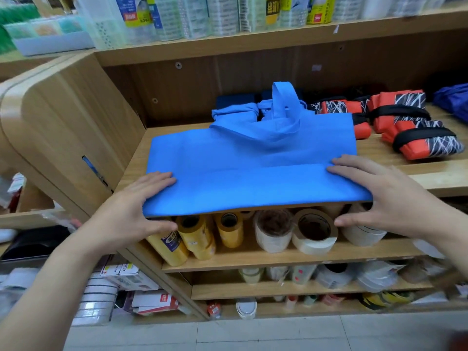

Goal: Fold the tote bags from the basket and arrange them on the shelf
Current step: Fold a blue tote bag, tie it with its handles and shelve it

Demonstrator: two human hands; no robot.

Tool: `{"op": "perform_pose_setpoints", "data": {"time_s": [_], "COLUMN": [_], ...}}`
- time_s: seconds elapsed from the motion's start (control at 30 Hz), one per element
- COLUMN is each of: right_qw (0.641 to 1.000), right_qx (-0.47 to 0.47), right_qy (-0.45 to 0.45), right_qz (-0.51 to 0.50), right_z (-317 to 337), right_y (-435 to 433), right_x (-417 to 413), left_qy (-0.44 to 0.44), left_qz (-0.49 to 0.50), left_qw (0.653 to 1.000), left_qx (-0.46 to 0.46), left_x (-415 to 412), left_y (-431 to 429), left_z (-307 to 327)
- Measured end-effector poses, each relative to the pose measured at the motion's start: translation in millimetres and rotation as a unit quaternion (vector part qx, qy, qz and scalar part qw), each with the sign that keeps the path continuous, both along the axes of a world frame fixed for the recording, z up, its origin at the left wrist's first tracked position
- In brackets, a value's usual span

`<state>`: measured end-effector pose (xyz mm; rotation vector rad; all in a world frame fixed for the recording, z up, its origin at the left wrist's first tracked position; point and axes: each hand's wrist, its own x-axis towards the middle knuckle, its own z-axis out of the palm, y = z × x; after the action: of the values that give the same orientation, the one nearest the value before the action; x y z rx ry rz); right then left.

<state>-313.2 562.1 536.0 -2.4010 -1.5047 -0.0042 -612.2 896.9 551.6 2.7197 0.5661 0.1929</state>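
Note:
A bright blue tote bag (253, 173) lies flat on the wooden shelf (430, 173), its handles pointing to the back and its near edge hanging over the shelf front. My left hand (136, 206) pinches the bag's near left corner, fingers on top and thumb underneath. My right hand (374, 198) pinches the near right corner the same way. A folded blue bag (235, 111) sits behind it, next to dark navy folded ones.
Folded orange, black and white patterned bags (410, 127) lie on the shelf to the right. Rolls of tape (311, 231) fill the shelf below the bag. A rounded wooden side panel (63, 127) closes the shelf on the left. No basket is in view.

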Motion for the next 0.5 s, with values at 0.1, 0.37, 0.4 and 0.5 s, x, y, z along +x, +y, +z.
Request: {"op": "perform_pose_setpoints", "data": {"time_s": [0.1, 0.37, 0.4, 0.5], "right_qw": [0.998, 0.973, 0.972, 0.973], "right_qx": [0.049, 0.098, 0.084, 0.039], "right_qy": [0.046, 0.209, 0.216, 0.226], "right_qz": [0.009, -0.026, -0.03, -0.04], "right_z": [3, 31, 36, 47], "right_y": [-4, 3, 5, 11], "right_x": [6, 8, 9, 10], "left_qy": [-0.049, 0.013, 0.035, 0.17], "left_qz": [0.017, 0.054, 0.052, 0.023], "left_qw": [0.998, 0.989, 0.991, 0.975], "left_qx": [-0.032, -0.134, -0.121, -0.141], "left_x": [-4, -9, -10, -4], "left_y": [2, 5, 5, 5], "left_z": [8, 41, 48, 75]}}
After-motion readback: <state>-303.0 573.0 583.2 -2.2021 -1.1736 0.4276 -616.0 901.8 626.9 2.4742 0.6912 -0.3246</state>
